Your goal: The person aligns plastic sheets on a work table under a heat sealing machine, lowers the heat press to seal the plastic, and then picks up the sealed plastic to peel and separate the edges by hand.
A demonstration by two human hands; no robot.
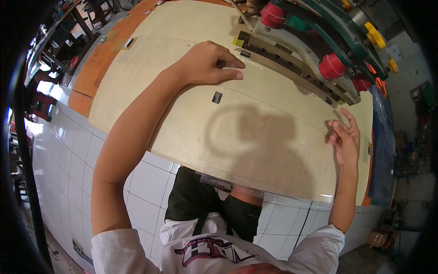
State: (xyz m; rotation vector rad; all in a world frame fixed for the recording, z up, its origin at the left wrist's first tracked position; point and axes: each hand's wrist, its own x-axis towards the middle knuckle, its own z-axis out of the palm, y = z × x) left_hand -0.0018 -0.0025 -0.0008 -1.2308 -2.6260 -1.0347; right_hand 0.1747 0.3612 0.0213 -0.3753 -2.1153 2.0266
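My left hand (212,64) is over the cream-coloured board (182,109), its thumb and index finger stretched forward with a gap between their tips. No held thing shows clearly in that gap. A small black piece (217,97) lies on the board just below this hand, and another small dark piece (245,54) sits beyond the index fingertip. At the board's right side my right hand (344,137) is raised palm up, the index finger extended and the others loosely bent; nothing visible is in it. A clear sheet (269,169) lies on the board between my hands.
A green metal machine (319,27) with red knobs (331,66) and a long clamp bar (292,64) stands at the board's far right. A small black-and-white block (128,43) lies at the upper left. White floor tiles (150,182) surround my legs.
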